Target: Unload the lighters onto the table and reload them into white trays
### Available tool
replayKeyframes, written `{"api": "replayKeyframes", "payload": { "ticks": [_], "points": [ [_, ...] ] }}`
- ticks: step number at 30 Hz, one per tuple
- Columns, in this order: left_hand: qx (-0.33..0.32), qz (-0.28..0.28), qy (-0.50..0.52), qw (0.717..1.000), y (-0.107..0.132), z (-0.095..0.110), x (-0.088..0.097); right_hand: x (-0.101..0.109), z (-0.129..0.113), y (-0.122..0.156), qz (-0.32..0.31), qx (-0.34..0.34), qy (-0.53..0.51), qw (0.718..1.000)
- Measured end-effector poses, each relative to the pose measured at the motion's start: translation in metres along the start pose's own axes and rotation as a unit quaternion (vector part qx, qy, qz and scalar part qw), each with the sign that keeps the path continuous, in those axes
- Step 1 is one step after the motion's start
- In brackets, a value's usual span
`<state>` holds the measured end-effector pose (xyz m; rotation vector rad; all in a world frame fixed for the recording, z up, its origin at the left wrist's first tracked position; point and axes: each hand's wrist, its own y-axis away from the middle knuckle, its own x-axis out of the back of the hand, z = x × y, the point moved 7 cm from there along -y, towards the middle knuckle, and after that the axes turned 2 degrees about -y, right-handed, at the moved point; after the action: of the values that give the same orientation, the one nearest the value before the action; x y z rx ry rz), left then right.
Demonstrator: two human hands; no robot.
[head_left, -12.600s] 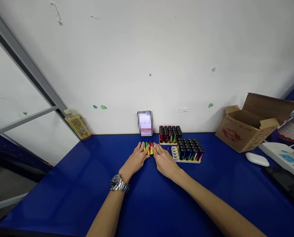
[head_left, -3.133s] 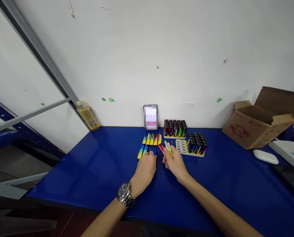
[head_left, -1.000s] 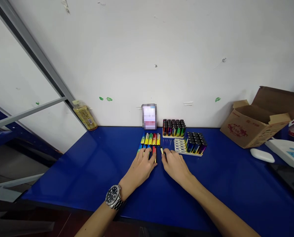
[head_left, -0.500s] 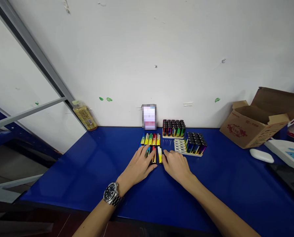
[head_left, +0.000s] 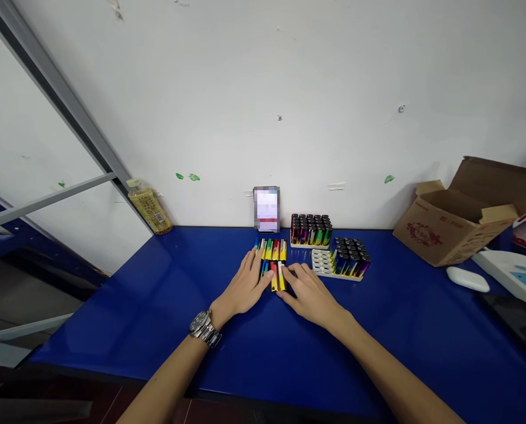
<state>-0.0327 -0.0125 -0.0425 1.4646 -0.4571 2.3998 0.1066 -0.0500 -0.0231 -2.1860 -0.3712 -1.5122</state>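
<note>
Colourful lighters lie flat on the blue table (head_left: pixel 157 294) in two rows. My left hand (head_left: pixel 244 287) rests on the left end of the near row of lighters (head_left: pixel 275 278), fingers stretched out. My right hand (head_left: pixel 309 291) presses against the right end of that row, fingers flat. The far row of lighters (head_left: pixel 274 249) lies just beyond my fingertips. A white tray (head_left: pixel 322 263), partly filled with upright lighters (head_left: pixel 350 257), sits right of my right hand. A full tray of lighters (head_left: pixel 311 229) stands behind it.
A phone (head_left: pixel 266 208) leans on the wall behind the rows. A bottle (head_left: pixel 148 207) stands at the back left. At the right are an open cardboard box (head_left: pixel 461 218), a white mouse (head_left: pixel 467 278) and a power strip (head_left: pixel 516 277).
My hands have closed in from both sides on the near row, pushing its lighters together. Earlier my right hand held lighters and laid them down in that row.
</note>
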Motion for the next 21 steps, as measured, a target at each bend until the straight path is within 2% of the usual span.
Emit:
{"api": "replayKeyframes", "payload": {
  "ticks": [6, 12, 16, 21],
  "points": [
    [0.015, -0.003, 0.018, 1.0, -0.005, 0.005, -0.006, -0.002, 0.005, -0.004, 0.04, -0.039, 0.006, 0.998],
    [0.064, 0.051, 0.115, 0.99, -0.014, -0.012, 0.006, -0.018, 0.014, -0.013, -0.068, -0.091, -0.024, 0.993],
    [0.094, 0.058, 0.173, 0.979, -0.025, -0.018, 0.014, -0.02, 0.015, -0.017, -0.096, -0.093, -0.028, 0.991],
    [0.103, 0.044, 0.201, 0.973, -0.029, -0.014, 0.012, -0.023, 0.016, -0.019, -0.105, -0.093, -0.033, 0.99]
  ]
}}
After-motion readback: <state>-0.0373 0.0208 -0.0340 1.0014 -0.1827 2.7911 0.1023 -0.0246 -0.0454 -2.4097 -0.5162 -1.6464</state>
